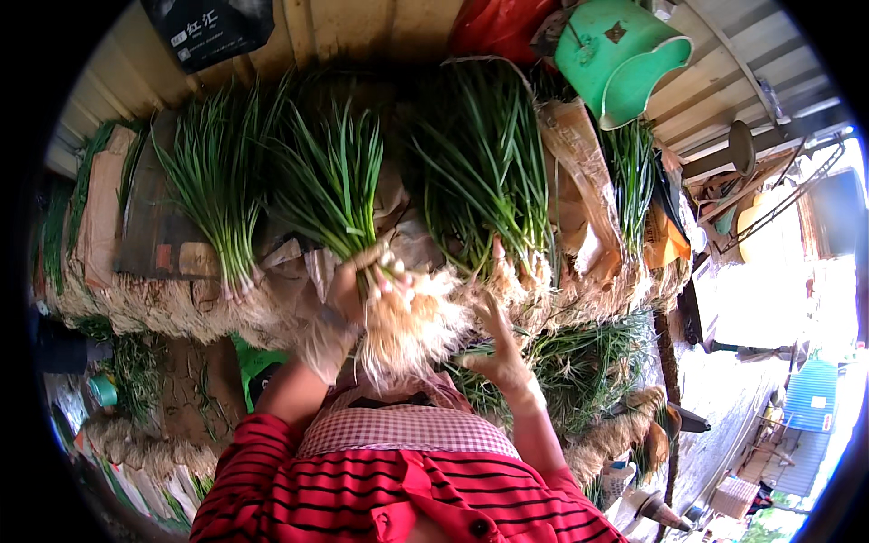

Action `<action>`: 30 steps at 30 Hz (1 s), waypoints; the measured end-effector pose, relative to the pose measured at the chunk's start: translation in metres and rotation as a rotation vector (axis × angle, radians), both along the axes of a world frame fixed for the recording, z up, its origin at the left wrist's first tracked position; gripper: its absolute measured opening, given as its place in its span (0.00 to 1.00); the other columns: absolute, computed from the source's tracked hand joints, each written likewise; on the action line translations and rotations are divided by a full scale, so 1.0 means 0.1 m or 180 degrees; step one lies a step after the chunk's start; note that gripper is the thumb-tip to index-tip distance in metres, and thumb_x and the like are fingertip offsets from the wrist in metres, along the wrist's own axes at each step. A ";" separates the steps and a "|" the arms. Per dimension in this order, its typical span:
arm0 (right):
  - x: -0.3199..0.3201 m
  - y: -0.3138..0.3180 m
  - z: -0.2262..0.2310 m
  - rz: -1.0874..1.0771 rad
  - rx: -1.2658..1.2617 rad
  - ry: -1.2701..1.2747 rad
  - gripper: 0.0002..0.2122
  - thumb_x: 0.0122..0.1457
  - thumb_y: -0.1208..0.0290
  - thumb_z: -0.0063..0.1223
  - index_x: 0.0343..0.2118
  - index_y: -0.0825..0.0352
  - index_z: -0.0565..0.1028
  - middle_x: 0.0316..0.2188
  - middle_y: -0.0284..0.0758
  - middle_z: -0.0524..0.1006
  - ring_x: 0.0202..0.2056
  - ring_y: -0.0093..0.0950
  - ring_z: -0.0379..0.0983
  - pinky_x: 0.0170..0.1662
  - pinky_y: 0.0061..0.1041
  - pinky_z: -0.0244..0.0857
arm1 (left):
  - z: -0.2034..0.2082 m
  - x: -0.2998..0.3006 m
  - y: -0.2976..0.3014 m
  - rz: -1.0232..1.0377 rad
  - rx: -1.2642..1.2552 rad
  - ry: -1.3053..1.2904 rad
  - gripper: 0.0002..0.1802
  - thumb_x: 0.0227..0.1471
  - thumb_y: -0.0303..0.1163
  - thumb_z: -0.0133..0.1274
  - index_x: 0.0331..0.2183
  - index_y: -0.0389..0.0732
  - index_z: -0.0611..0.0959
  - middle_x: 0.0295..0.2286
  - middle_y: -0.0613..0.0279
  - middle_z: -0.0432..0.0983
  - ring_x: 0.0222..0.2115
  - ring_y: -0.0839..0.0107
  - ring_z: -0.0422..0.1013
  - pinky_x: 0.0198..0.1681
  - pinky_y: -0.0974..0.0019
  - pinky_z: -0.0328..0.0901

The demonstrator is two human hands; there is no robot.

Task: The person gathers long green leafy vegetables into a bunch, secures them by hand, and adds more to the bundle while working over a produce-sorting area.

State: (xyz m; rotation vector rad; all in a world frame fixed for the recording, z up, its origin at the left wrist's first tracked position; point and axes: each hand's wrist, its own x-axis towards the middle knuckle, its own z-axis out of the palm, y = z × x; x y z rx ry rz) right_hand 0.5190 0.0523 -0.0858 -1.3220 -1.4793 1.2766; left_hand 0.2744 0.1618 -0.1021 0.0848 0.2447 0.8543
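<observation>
A bunch of scallions [348, 195] is gripped at its white base by the closed left hand [348, 285]. The right hand [496, 339] is spread open beside the roots [407, 330]. The bunch looks light and floppy, best held near the bulbs.

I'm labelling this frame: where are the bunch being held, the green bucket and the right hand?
Held bunch of green onions [339, 185], head view, leaves.
Green bucket [608, 56], head view, side wall.
Right hand [496, 339], head view, palm.

A person is wearing a red black-striped top [398, 498] and a pink checked apron [407, 427]; forearms showing bare.
</observation>
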 end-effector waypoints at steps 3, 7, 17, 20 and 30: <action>-0.33 0.31 0.08 0.0407 -0.1211 0.2521 0.42 0.38 0.67 0.65 0.56 0.70 0.51 0.53 0.41 0.58 0.52 0.30 0.58 0.55 0.27 0.50 | 0.24 0.23 -0.22 0.0380 0.0136 -0.0338 0.06 0.48 0.30 0.47 0.26 0.38 0.70 0.24 0.61 0.68 0.29 0.62 0.68 0.31 0.55 0.68; -0.46 0.12 0.38 0.0345 -0.1836 0.2095 0.17 0.52 0.74 0.50 0.46 0.69 0.66 0.41 0.31 0.70 0.40 0.21 0.64 0.44 0.20 0.58 | 0.50 0.00 0.10 0.0707 0.0916 -0.0054 0.06 0.48 0.29 0.47 0.31 0.40 0.69 0.22 0.66 0.65 0.25 0.72 0.65 0.34 0.61 0.65; 0.61 0.90 0.07 -0.1231 0.0892 -0.2680 0.15 0.46 0.71 0.54 0.39 0.67 0.71 0.25 0.36 0.75 0.25 0.29 0.70 0.34 0.35 0.66 | 0.37 -0.19 -0.10 0.1059 0.0732 0.0919 0.12 0.42 0.31 0.53 0.33 0.41 0.73 0.20 0.65 0.69 0.25 0.70 0.68 0.31 0.58 0.67; 0.93 1.39 -0.39 -0.0421 0.0176 -0.2726 0.11 0.47 0.73 0.51 0.36 0.65 0.72 0.22 0.34 0.74 0.22 0.27 0.69 0.29 0.30 0.65 | 0.01 -0.09 -0.21 0.0779 0.0118 0.1012 0.08 0.41 0.25 0.51 0.30 0.36 0.73 0.20 0.61 0.69 0.23 0.65 0.69 0.34 0.54 0.66; 0.86 0.72 0.17 -0.0854 -0.0916 0.1528 0.09 0.53 0.69 0.50 0.35 0.67 0.72 0.23 0.33 0.74 0.21 0.21 0.70 0.26 0.17 0.62 | -0.26 -0.29 -0.55 0.0101 -0.0594 0.1229 0.08 0.41 0.30 0.51 0.26 0.37 0.73 0.19 0.63 0.70 0.20 0.61 0.70 0.32 0.54 0.68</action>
